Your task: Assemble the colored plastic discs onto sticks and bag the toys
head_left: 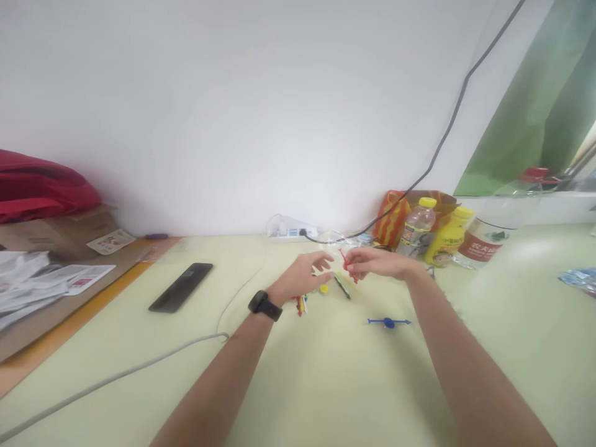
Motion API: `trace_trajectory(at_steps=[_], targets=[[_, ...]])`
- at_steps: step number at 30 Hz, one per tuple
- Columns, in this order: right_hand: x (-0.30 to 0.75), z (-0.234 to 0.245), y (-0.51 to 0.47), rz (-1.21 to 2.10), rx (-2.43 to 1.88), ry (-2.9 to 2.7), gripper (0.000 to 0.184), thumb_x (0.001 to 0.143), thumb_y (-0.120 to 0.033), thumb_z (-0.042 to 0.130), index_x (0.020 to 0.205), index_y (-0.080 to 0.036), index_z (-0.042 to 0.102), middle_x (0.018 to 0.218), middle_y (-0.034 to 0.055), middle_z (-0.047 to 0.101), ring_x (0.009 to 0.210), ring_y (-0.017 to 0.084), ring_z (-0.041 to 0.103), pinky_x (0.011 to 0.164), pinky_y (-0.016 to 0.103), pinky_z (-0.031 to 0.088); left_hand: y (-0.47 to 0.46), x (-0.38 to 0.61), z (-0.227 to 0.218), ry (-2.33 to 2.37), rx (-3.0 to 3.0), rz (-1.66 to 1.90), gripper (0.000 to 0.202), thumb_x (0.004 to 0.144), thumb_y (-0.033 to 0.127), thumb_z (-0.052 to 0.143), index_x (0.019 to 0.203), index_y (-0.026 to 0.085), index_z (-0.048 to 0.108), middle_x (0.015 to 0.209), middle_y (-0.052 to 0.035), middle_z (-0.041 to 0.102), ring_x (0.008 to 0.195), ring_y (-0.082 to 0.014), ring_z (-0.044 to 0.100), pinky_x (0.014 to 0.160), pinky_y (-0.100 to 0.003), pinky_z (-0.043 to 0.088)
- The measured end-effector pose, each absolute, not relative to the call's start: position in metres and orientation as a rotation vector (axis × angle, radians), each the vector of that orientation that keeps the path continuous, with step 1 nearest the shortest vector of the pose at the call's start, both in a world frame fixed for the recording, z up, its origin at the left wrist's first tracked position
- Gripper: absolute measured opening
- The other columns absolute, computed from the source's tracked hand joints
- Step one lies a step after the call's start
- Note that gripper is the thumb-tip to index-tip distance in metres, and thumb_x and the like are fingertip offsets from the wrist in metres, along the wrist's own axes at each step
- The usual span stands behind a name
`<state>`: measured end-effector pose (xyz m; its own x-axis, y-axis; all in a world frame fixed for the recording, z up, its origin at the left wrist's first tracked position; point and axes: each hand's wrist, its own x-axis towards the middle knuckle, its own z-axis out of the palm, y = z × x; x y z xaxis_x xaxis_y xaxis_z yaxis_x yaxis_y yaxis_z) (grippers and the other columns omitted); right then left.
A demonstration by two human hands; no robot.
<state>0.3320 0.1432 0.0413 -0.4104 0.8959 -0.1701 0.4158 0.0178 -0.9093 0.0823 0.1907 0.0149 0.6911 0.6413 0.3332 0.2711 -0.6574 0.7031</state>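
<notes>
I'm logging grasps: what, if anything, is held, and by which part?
The right hand holds a red piece, seemingly near its middle; the left hand appears empty.

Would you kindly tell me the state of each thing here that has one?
left hand: open
right hand: closed on red piece
red piece: held
blue piece: lying on table
phone: lying flat
clear bottle: upright, capped
yellow bottle: upright, capped
large bottle: capped
power strip: black plug inserted

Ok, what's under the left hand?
Showing below the left hand are multicoloured plastic pieces and a small yellow round piece. Anything directly beneath is covered by the hand and cannot be seen.
</notes>
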Motion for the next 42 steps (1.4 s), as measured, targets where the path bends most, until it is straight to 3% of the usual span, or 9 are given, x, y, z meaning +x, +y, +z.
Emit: trace_trajectory(at_steps=[4,8,12,17,22,28,31,36,42], targets=[[0.307,0.032,0.152,1.45,-1.094,-1.664,0.03,0.084,-0.043,0.072,0.101,-0.019,0.064,0.096,0.0043,0.068,0.088,0.018,0.065,0.088,0.037,0.053,0.187,0.089,0.018,0.643,2.061,0.837,0.031,0.089,0.032,0.066,0.118,0.021,0.064,0.101,-0.0066,0.076,0.091,-0.0196,0.072,0.081,-0.031,0.059],[0.291,0.026,0.158,1.44,-1.081,-1.529,0.029,0.086,-0.045,0.07,0.103,-0.022,0.061,0.098,0.005,0.071,0.09,0.018,0.068,0.089,0.038,0.054,0.189,0.088,0.02,0.669,2.046,0.992,0.021,0.089,0.029,0.066,0.107,0.018,0.068,0.099,-0.0062,0.076,0.089,-0.0195,0.073,0.079,-0.031,0.06],[0.288,0.025,0.162,1.291,-1.164,-1.589,0.025,0.088,-0.045,0.066,0.098,-0.022,0.064,0.097,0.005,0.071,0.09,0.019,0.066,0.082,0.034,0.054,0.192,0.085,0.023,0.76,2.118,1.086,0.021,0.087,0.032,0.068,0.103,0.018,0.071,0.094,-0.0055,0.075,0.087,-0.0197,0.072,0.077,-0.03,0.06],[0.286,0.028,0.162,1.16,-1.136,-1.64,0.025,0.083,-0.035,0.068,0.103,-0.021,0.066,0.082,0.0014,0.068,0.071,0.014,0.059,0.069,0.029,0.048,0.191,0.082,0.026,0.723,2.206,1.051,0.024,0.088,0.03,0.066,0.109,0.02,0.07,0.093,-0.0048,0.074,0.084,-0.0187,0.07,0.078,-0.031,0.06],[0.282,0.029,0.16,1.318,-1.062,-1.563,0.016,0.076,-0.024,0.064,0.091,-0.02,0.062,0.08,0.002,0.069,0.072,0.016,0.064,0.072,0.031,0.05,0.188,0.08,0.03,0.69,2.229,1.002,0.018,0.087,0.03,0.067,0.103,0.021,0.07,0.103,-0.0061,0.071,0.093,-0.02,0.069,0.079,-0.031,0.059],[0.28,0.03,0.159,1.359,-1.06,-1.572,0.01,0.073,-0.022,0.06,0.082,-0.021,0.055,0.073,0.0,0.066,0.073,0.017,0.065,0.074,0.032,0.051,0.183,0.082,0.034,0.559,2.159,0.935,0.012,0.086,0.023,0.064,0.096,0.018,0.065,0.091,-0.0048,0.072,0.078,-0.0167,0.069,0.074,-0.03,0.058],[0.275,0.032,0.155,1.345,-1.071,-1.609,0.01,0.073,-0.022,0.058,0.081,-0.022,0.054,0.067,-0.0023,0.061,0.066,0.014,0.059,0.067,0.028,0.047,0.181,0.083,0.035,0.524,2.157,0.952,0.007,0.081,0.018,0.064,0.088,0.017,0.062,0.084,-0.0031,0.07,0.074,-0.0157,0.068,0.072,-0.028,0.056],[0.272,0.03,0.152,1.303,-1.225,-1.634,0.008,0.076,-0.024,0.052,0.084,-0.023,0.051,0.058,-0.0078,0.038,0.049,0.009,0.032,0.048,0.022,0.024,0.182,0.079,0.031,0.552,2.178,0.865,0.008,0.074,0.014,0.064,0.078,0.018,0.057,0.076,0.0002,0.066,0.068,-0.0143,0.064,0.062,-0.024,0.051],[0.302,0.02,0.16,0.883,-1.775,-1.784,0.022,0.077,-0.022,0.057,0.099,-0.023,0.058,0.088,0.0018,0.063,0.072,0.015,0.055,0.059,0.024,0.039,0.187,0.07,0.025,0.611,2.275,0.587,0.013,0.068,0.017,0.069,0.08,0.019,0.068,0.075,-0.0013,0.07,0.068,-0.0176,0.067,0.057,-0.024,0.049]])
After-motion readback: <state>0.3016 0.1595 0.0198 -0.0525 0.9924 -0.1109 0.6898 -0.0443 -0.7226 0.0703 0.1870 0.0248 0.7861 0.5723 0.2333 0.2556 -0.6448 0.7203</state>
